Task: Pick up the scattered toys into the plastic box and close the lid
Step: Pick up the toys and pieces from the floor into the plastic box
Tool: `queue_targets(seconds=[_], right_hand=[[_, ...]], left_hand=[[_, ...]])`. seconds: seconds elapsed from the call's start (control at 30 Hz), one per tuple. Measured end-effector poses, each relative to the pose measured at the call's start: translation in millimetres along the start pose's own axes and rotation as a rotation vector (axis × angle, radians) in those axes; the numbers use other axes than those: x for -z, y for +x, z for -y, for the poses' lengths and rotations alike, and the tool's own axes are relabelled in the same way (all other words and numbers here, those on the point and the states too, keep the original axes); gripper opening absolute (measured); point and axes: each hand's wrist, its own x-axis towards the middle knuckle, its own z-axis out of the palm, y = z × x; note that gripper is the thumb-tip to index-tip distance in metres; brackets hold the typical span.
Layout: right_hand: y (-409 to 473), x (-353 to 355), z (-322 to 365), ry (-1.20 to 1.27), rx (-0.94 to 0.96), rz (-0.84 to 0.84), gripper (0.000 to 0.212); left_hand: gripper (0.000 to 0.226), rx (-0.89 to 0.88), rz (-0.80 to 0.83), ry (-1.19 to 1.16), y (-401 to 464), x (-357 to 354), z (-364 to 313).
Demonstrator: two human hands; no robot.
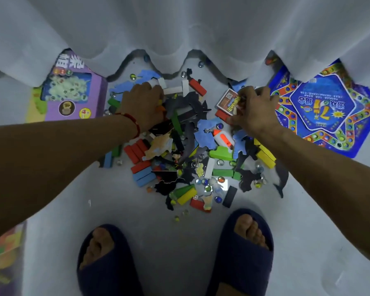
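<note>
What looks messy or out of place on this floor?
A heap of toys lies spilled across the floor: wooden blocks, marbles and foam pieces tangled together. A few marbles have strayed near the slippers. The blue game board lies partly tucked under the curtain.

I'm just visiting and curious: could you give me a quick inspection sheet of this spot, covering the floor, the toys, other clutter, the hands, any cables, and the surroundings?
Surface: pale floor, toys piled at its middle.
Job's things: toy pile of coloured blocks, foam cutouts and marbles; plastic box not clearly seen.
Clutter: purple game box beside the pile, blue star board on the other side.
Hands: left hand reaches into the pile, grip hidden; right hand pinches a small card box.
Cables: nothing seen.
Surroundings: white curtain hanging behind the pile; feet in dark slippers below.
</note>
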Motion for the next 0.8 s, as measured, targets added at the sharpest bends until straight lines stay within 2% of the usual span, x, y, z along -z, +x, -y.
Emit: queue_targets(seconds=[0.17, 0.23, 0.3, 0.4, 0.5, 0.57, 0.67, 0.73, 0.8], right_hand=[[-5.1, 13.0, 6.7, 0.020, 0.028, -0.013, 0.074], [-12.5, 27.9, 8.1, 0.089, 0.018, -0.001, 0.078], [-24.5, 49.1, 11.1, 0.232, 0.003, 0.037, 0.074], [-58.4, 92.5, 33.0, 0.651, -0.081, 0.247, 0.058], [-102.7, 142.9, 80.1, 0.887, -0.132, 0.554, 0.029], [-135.5, 168.9, 123.6, 0.892, -0.087, 0.720, 0.024], [-187.9, 185.1, 201.7, 0.790, 0.013, 0.888, 0.037], [-226.6, 179.3, 264.2, 0.697, 0.102, 0.964, 0.040], [-264.6, 160.9, 326.0, 0.584, 0.217, 1.027, 0.029]], left_hand=[[0.040, -0.030, -0.016, -0.192, -27.9, 39.7, -14.1], [0.040, 0.041, -0.038, -0.371, -51.8, 64.3, -23.8], [0.030, 0.191, -0.061, -0.593, -80.8, 86.5, -33.3], [0.022, 0.437, -0.104, -1.054, -126.2, 114.7, -40.1], [0.016, 0.585, -0.100, -1.509, -179.2, 144.4, -33.3], [0.013, 0.685, -0.124, -1.723, -222.7, 164.4, -19.4], [0.018, 0.825, -0.268, -1.986, -296.9, 187.4, 14.2], [0.020, 0.853, -0.412, -2.060, -353.8, 196.2, 44.1], [0.017, 0.924, -0.554, -2.021, -410.0, 200.6, 71.1]])
